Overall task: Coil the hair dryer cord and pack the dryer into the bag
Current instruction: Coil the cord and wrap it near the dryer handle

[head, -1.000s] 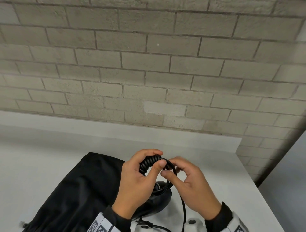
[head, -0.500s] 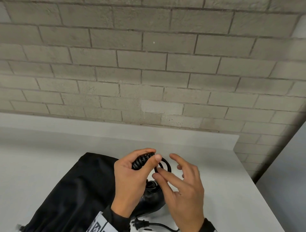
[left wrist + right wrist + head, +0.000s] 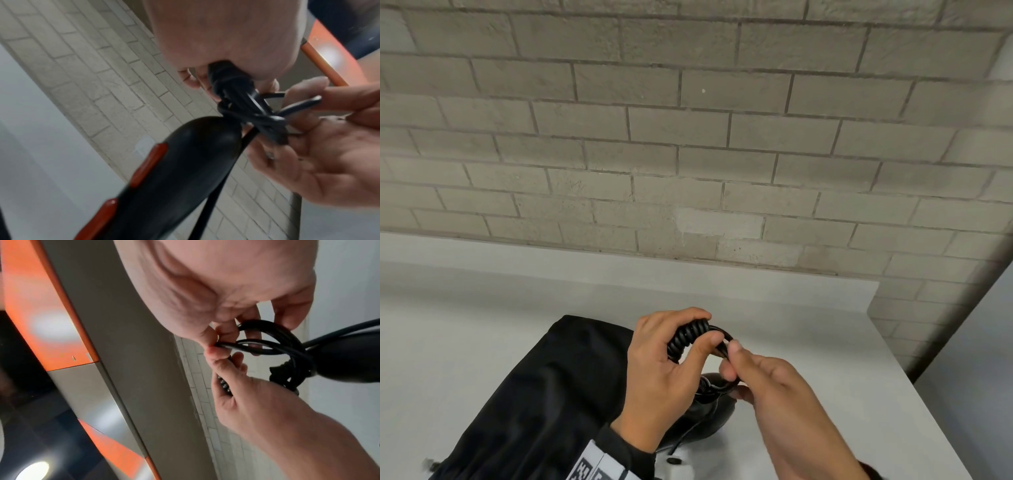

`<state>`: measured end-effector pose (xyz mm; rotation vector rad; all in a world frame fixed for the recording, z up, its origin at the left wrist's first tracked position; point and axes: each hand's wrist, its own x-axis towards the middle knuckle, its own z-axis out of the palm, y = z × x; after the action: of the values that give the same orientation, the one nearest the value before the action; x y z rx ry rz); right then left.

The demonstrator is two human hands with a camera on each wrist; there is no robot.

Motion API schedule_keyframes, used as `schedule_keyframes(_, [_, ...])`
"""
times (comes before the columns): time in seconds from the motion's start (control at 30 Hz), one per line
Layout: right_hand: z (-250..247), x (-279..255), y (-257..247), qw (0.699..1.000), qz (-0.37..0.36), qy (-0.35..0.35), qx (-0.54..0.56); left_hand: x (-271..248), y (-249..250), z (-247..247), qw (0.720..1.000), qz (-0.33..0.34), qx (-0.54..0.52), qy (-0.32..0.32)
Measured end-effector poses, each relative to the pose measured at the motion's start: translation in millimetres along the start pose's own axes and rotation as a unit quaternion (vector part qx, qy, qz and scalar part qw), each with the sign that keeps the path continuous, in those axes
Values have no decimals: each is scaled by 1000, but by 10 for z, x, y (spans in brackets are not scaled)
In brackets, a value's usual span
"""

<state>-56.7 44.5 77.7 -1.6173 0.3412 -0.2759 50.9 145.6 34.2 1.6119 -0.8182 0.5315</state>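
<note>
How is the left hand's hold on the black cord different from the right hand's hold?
The left hand grips the thick spiral part of the black cord in a curled fist; the right hand pinches a thin smooth loop between thumb and fingertips. The left hand sits above the black hair dryer, the right beside it. Both hold the same cord.

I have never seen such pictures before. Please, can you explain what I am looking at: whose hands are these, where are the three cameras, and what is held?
No machine here: a person works with two bare hands. One camera is worn on the head and looks down; one sits on each wrist and looks along the fingers. In the head view, the left hand grips the spiral part of the hair dryer cord, and the right hand pinches a loop of the same cord. The black hair dryer, with red buttons in the left wrist view, hangs below the hands. A black bag lies on the grey table, before a brick wall.
</note>
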Motion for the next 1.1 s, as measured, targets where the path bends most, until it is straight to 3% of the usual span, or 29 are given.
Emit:
schedule_keyframes(0.07, [-24, -39, 14, 999, -23, -9, -24, 9, -8, 8, 999, 34, 23, 15])
schedule_keyframes(0.2, [27, -171, 131, 977, -92, 60, -181, 38, -45, 10, 994, 81, 56, 40])
schedule_keyframes(0.37, [68, -170, 296, 934, -174, 172, -261, 40, -49, 37, 993, 97, 62, 42])
schedule_keyframes(0.43, [101, -164, 330, 934, -197, 187, -231, 42, -55, 48, 993, 97, 58, 40])
schedule_keyframes(0.5, [127, -171, 345, 951, -191, 165, -179, 44, -61, 51, 993, 98, 55, 40])
schedule_keyframes(0.67, [74, -179, 266, 994, -95, 40, 20, 45, -68, 73, 993, 102, 51, 38])
schedule_keyframes(0.73, [9, -179, 253, 986, -49, -13, 156, 46, -81, 74, 994, 95, 42, 41])
schedule_keyframes(0.8, [-33, -184, 296, 974, -23, -52, 219, 51, -100, 69, 995, 86, 33, 41])
schedule_keyframes(0.97, [-24, -254, 606, 988, -101, -80, 81, 77, -142, 49, 997, 60, 16, 36])
schedule_keyframes(1.1, [-54, -300, 788, 980, -47, -52, 186, 32, -107, 69, 997, 79, 20, 14])
